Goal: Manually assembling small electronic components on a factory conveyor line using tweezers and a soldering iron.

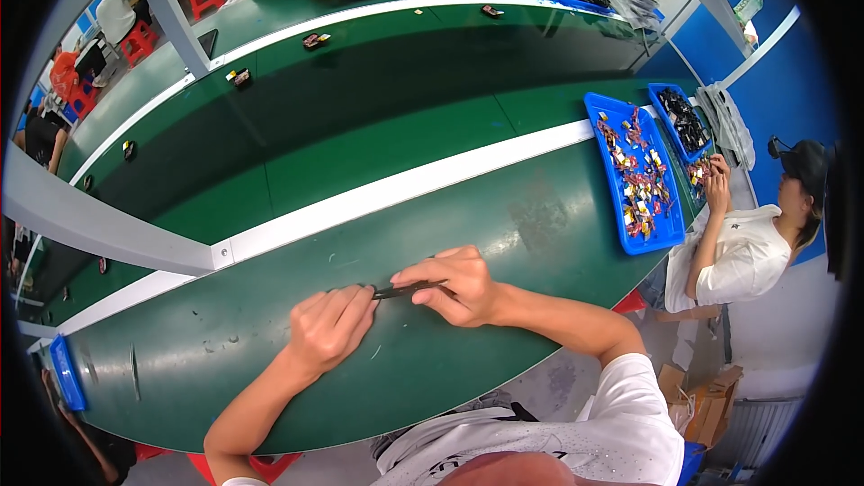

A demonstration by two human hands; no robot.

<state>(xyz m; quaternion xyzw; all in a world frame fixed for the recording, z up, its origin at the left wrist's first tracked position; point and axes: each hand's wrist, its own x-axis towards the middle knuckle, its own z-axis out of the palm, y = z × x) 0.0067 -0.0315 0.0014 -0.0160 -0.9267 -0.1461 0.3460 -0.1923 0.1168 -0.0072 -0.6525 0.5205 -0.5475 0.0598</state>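
In front of me, over the green bench [270,396], my two hands come together at a thin dark tool [396,291] that looks like tweezers. My right hand [459,286] pinches it between thumb and fingers. The tool's left end reaches the curled fingertips of my left hand [328,328], which is closed. Whether the left fingers hold a small part as well is hidden.
A blue tray [677,238] of small reddish, yellow-tagged parts lies to the right, beside a smaller tray [661,94] of black pieces. A co-worker [747,256] sits there. Small parts rest on the green belt [360,162] beyond a white rail. Thin tweezers [135,373] lie at left.
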